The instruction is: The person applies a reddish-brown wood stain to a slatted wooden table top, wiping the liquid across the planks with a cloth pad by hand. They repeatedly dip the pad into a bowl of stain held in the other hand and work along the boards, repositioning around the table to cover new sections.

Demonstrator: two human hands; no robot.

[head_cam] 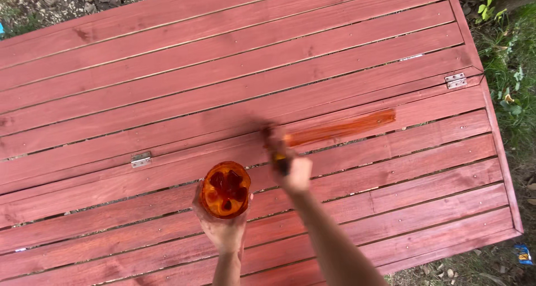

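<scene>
Orange stain fills the cup (225, 189) that our left hand (223, 230) grips from below, close to us near the bottom edge of the red wood panel (167, 68). Just to its right, our right hand (294, 173) is closed around the brush (276, 146), which looks blurry. The brush sits just past that hand, so our right hand is the nearer one to the wet stripe (340, 128). This stripe runs long and thin along one plank, from the brush out toward the right edge. It looks shinier and more orange than the dry boards around it. Farther off, we see one metal hinge (140, 159) on the left and another hinge (455, 80) near the right edge. A small blue and yellow wrapper (523, 254) lies on the ground by the bottom right corner. Green plants (511, 57) grow past the right edge.
</scene>
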